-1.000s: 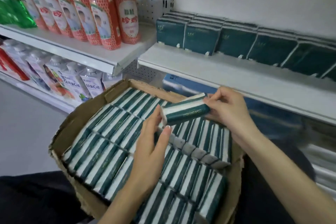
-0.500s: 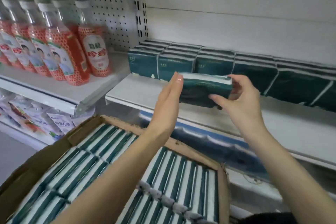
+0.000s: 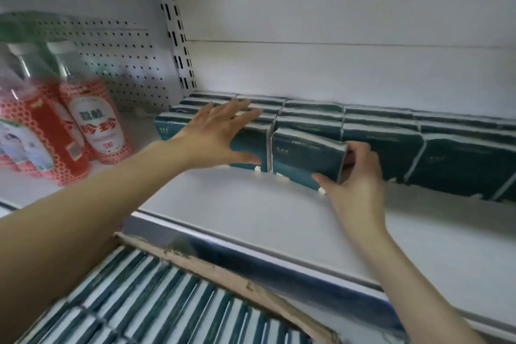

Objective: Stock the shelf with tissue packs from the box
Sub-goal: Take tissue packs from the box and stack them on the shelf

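A dark green tissue pack (image 3: pixel 305 155) stands on the white shelf (image 3: pixel 251 209), in front of the row of stocked packs (image 3: pixel 391 131). My right hand (image 3: pixel 356 173) grips its right end, thumb in front and fingers behind. My left hand (image 3: pixel 220 134) lies flat with spread fingers on the leftmost stocked pack (image 3: pixel 247 145), thumb along its front face. The cardboard box (image 3: pixel 223 273) sits below the shelf edge, filled with several green-and-white packs (image 3: pixel 156 304) standing on edge.
Red-labelled bottles (image 3: pixel 92 120) stand on the neighbouring shelf to the left, in front of a pegboard panel (image 3: pixel 122 64). A slotted upright (image 3: pixel 176 22) divides the two bays. Bare shelf surface lies in front of the stocked row.
Both hands carried the pack from mid-air onto the shelf. My left hand left the pack and now rests on the pack to its left. The view moved up and closer.
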`<control>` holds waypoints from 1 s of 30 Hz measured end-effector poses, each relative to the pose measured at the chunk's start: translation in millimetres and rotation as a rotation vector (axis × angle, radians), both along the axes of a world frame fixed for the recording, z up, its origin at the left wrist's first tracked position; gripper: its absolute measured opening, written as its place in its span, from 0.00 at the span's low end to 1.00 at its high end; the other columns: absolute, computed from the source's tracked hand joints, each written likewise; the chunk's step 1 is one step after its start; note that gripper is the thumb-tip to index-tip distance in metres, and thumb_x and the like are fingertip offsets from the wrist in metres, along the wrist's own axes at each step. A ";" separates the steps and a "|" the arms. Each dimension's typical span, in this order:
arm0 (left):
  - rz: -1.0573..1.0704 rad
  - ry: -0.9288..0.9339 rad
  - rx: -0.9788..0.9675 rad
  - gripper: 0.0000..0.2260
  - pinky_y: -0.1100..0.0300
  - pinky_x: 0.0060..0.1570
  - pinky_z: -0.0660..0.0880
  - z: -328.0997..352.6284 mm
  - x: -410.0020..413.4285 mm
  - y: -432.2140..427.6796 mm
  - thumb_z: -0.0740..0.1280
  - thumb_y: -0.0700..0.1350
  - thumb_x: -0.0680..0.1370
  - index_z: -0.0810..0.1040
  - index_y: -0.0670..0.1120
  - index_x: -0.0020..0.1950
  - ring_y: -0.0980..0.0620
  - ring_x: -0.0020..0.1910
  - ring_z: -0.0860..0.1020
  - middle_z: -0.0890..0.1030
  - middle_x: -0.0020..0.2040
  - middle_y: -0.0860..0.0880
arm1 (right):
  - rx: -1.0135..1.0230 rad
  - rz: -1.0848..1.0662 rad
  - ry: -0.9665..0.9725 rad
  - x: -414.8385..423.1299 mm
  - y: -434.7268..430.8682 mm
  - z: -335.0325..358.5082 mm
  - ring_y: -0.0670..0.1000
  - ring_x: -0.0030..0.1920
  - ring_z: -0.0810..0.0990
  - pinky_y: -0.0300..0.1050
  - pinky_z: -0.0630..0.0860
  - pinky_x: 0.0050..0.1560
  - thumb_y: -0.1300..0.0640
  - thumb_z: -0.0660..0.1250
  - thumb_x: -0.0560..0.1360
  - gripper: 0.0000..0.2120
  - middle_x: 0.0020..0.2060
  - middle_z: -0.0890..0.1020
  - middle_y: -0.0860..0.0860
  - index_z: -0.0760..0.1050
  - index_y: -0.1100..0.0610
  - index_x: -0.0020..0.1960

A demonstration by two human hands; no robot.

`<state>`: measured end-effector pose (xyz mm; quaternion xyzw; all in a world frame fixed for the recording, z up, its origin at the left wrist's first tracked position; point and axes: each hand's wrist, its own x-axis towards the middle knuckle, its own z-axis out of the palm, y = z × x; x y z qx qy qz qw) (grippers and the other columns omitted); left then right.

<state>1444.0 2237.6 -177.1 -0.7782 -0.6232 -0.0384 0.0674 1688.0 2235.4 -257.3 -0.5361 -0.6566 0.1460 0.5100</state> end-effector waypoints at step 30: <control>0.086 0.028 0.125 0.43 0.51 0.76 0.42 -2.6 15.8 -63.8 0.54 0.72 0.73 0.45 0.49 0.79 0.50 0.78 0.50 0.50 0.80 0.48 | -0.056 -0.189 -0.065 -41.7 -50.5 20.5 0.50 0.42 0.72 0.43 0.67 0.34 0.53 0.73 0.72 0.31 0.58 0.69 0.54 0.62 0.54 0.69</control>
